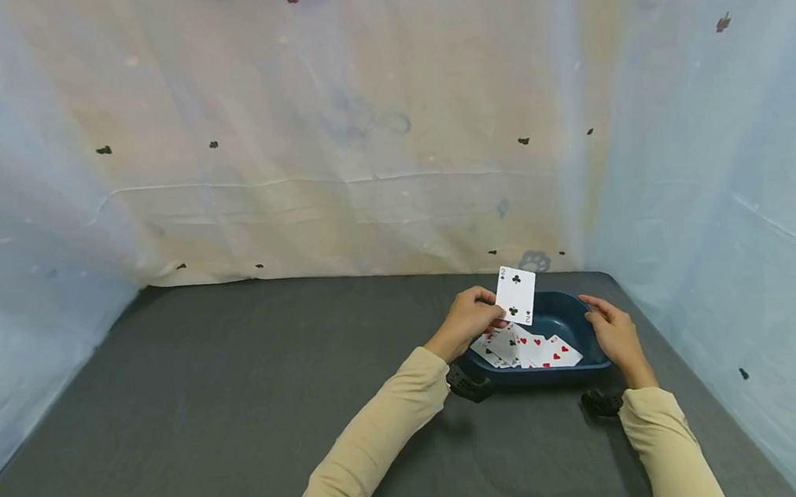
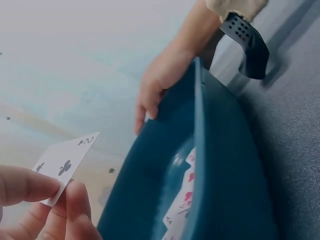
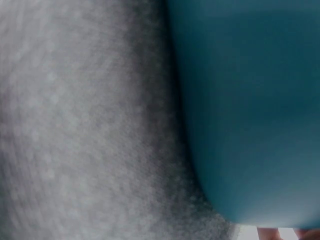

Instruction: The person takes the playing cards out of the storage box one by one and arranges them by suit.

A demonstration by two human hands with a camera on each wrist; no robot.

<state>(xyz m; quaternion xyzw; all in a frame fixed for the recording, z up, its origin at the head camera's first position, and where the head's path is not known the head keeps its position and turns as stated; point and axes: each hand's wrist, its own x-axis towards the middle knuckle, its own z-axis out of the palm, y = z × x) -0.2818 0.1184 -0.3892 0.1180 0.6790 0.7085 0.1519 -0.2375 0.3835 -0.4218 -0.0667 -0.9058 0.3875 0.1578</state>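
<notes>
Your left hand (image 1: pixel 470 318) pinches one white card (image 1: pixel 518 293) between its thumb and fingers. The card has two black clubs on it. From your head view, it is up in front of the left part of a blue box (image 1: pixel 562 319). Your right hand (image 1: pixel 616 335) is by the right end of the box, at the rim. Its fingers look loose and mostly straight; I can't tell if they press on it. More cards (image 1: pixel 549 352), with red and black shapes, lie inside along the near side. The box sits on a grey table (image 1: pixel 242 412).
</notes>
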